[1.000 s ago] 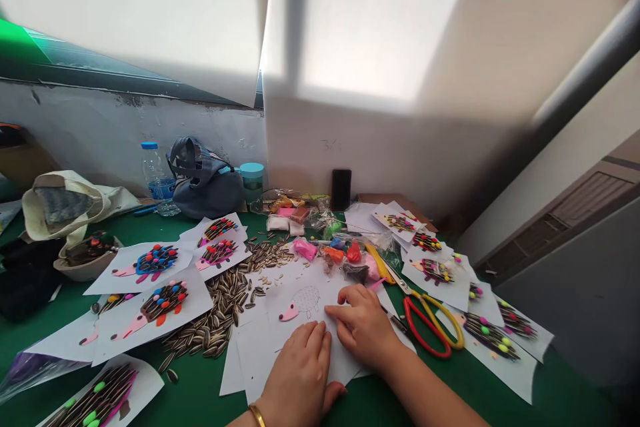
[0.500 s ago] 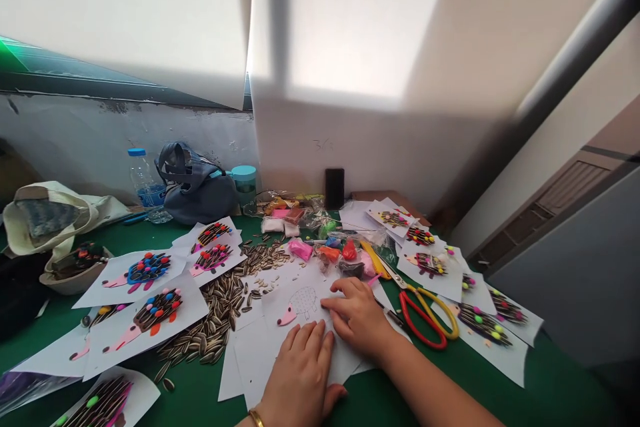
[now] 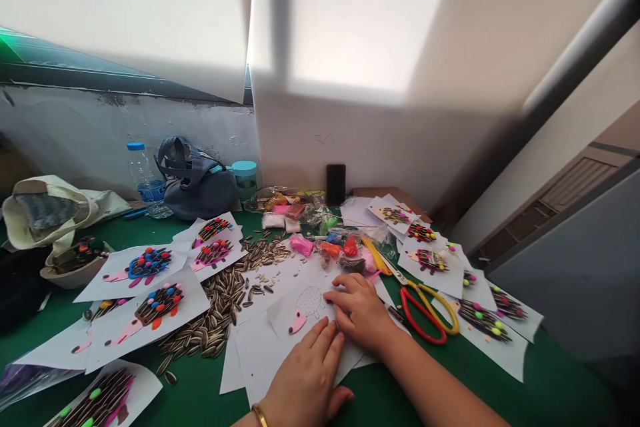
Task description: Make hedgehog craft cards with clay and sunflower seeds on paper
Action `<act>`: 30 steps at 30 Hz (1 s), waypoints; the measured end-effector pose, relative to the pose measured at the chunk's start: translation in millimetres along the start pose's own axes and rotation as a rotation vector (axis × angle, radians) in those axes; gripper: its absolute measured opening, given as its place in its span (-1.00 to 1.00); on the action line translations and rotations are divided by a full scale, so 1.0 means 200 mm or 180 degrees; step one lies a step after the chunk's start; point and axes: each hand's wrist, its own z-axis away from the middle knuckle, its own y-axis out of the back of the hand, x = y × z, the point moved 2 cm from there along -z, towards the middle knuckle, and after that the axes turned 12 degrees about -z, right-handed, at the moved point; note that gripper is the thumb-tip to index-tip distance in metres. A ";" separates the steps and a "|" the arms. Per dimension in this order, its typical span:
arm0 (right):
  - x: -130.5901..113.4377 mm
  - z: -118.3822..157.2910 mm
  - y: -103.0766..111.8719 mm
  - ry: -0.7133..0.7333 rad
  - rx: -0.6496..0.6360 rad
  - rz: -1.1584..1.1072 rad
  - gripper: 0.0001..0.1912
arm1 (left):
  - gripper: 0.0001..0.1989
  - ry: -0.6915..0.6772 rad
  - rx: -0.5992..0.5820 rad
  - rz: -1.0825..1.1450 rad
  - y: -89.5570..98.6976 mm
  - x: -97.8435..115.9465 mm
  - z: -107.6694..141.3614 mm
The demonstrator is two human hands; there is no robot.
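A sheet of white paper (image 3: 287, 363) lies before me with an outlined hedgehog drawing (image 3: 309, 300) on it. Its face is filled with pink clay (image 3: 297, 322) carrying small dark spots. My left hand (image 3: 307, 370) rests flat on the lower part of the sheet, fingers stretched out. At the drawing's right edge, my right hand (image 3: 357, 310) touches the paper with bent, spread fingertips. Whether something tiny lies under its fingertips is hidden. Striped sunflower seeds (image 3: 215, 310) are heaped left of the sheet. Right of my hand lie scissors (image 3: 425, 310) with red and yellow handles.
Finished hedgehog cards (image 3: 150, 307) overlap on the left, and more cards (image 3: 487, 320) on the right. Bagged coloured clay (image 3: 350, 247) sits beyond the sheet. A phone (image 3: 335, 185), blue-grey bag (image 3: 200, 190) and water bottle (image 3: 150, 180) stand near the wall.
The sheet with the drawing has slid and turned slightly to the right and toward me. My left hand has moved a little right along with it; the right hand remains at the drawing's edge.
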 end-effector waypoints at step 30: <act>-0.02 0.00 0.00 0.0111 -0.0061 0.0159 -0.75 | -0.32 0.0124 -0.0062 -0.0429 0.00 0.02 0.00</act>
